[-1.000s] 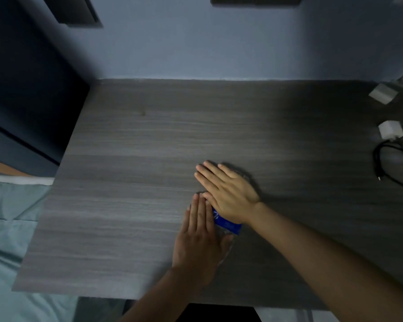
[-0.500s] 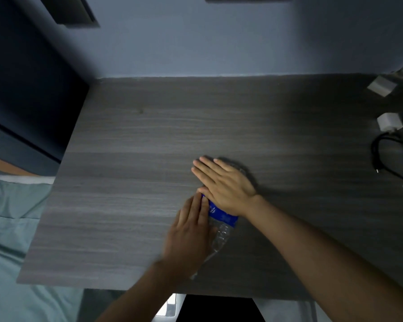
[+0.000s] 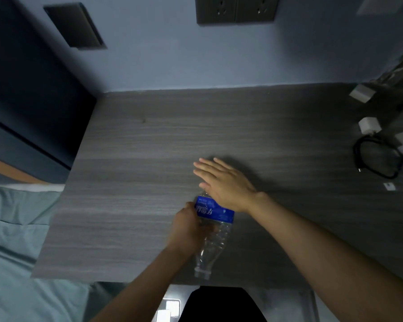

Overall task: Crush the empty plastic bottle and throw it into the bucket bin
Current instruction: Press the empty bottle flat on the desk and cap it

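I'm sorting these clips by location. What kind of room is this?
Probably a bedroom: a wood-grain desk stands against a wall with outlets, bedding lies beside it, and chargers with a cable sit on its far right.

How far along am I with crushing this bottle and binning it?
Partly done: the bottle lies on its side on the desk, and its clear body looks crumpled. In hand: your right hand lies flat over its far end, while your left hand curls around the middle beside the blue label. Left: finish flattening it and throw it away; no bin is in view.
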The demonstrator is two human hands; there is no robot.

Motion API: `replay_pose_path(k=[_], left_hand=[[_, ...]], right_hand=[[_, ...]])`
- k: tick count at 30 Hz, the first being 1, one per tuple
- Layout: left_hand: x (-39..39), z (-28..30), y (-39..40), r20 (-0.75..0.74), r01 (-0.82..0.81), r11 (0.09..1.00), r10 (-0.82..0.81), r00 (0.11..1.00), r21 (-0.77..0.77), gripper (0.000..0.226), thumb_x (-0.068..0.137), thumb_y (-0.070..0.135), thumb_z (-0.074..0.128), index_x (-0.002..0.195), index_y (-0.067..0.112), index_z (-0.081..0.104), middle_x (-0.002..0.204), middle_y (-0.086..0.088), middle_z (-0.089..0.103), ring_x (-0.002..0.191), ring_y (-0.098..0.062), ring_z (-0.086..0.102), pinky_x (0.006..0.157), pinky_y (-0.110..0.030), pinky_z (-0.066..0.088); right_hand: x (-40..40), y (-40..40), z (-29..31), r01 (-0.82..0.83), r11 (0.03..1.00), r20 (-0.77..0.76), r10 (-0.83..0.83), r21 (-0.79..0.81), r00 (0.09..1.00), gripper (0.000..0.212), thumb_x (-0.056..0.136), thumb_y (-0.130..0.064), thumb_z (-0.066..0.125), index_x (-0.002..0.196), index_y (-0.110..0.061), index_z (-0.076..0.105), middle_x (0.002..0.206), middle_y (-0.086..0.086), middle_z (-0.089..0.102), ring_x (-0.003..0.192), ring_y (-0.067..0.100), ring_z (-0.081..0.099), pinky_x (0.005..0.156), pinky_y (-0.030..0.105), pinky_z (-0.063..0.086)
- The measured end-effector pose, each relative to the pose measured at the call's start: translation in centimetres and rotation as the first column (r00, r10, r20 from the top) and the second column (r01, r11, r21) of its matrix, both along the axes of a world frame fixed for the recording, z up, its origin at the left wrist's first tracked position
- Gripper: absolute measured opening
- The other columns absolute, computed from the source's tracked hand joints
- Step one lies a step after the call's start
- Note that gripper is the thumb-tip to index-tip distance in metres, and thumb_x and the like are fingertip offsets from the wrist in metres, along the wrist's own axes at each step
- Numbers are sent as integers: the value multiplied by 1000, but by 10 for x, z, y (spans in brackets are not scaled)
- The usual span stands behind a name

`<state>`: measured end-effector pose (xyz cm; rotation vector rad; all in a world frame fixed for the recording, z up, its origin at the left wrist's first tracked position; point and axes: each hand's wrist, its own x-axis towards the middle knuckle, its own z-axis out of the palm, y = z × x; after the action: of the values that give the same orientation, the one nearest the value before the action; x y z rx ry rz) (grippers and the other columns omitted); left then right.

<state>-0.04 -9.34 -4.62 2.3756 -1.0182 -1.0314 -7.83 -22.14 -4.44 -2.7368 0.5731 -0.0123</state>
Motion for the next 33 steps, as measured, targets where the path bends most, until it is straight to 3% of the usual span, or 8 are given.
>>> replay_pose_path(k=[3,6,10,13,18,27,30,33], left_hand=[[2,1,1,-93,9,1000,-7,996,15,27,64,23,80,85,22,63,68,16,59,73,-9,63,48,-5,37],[4,2,3,-167,-35,999,40,985,34,20,61,22,81,71,26,64,72,7,65,61,-1,59,54,-10,44],[3,11,3,-330,-157,987,161,930,39,15,65,10,78,75,14,68,79,-9,71,64,-15,65,65,-28,56],[2,21,3,-437,-260,965,249,864,36,10,70,2,73,76,7,67,80,-18,69,70,-27,64,68,-37,55],[3,29,6,-686,-450,891,362,631,56,17,78,-9,59,94,-6,59,72,-15,63,50,-18,55,38,-19,37],[7,36,8,-834,-645,764,371,408,24,9,81,-1,59,77,6,63,56,-3,72,51,-11,68,46,-19,53],[4,44,7,-870,-698,716,339,358,-9,8,83,3,59,78,9,64,58,0,74,57,-9,71,51,-17,56],[-4,52,6,-906,-759,648,283,316,-63,8,82,3,60,80,9,65,60,0,75,58,-8,71,49,-16,56]], right_hand=[[-18,0,16,231,959,224,-264,165,938,41,96,-22,36,134,-9,44,147,8,42,138,20,32,111,23,12],[-47,1,23,383,882,340,-462,275,819,28,90,-11,50,112,-1,62,116,17,65,110,28,58,95,25,37],[-93,11,15,539,763,188,-624,358,758,20,83,-14,63,96,-1,68,96,17,68,88,30,65,79,34,51],[-122,23,5,612,739,-68,-621,283,781,39,77,-31,69,107,-6,64,108,12,62,94,28,62,83,37,52],[-140,35,-5,625,747,-194,-594,226,781,39,76,-31,70,108,-10,61,118,10,55,105,26,55,86,32,46],[-126,57,24,471,706,55,-583,529,811,18,71,-1,70,87,8,69,86,28,64,82,35,63,75,39,49],[-117,76,29,395,542,36,-620,742,784,40,71,2,71,110,-1,61,95,15,65,83,20,62,72,16,48],[-108,92,33,327,425,35,-652,844,758,50,67,3,75,107,-13,51,88,4,60,79,17,58,71,12,46]])
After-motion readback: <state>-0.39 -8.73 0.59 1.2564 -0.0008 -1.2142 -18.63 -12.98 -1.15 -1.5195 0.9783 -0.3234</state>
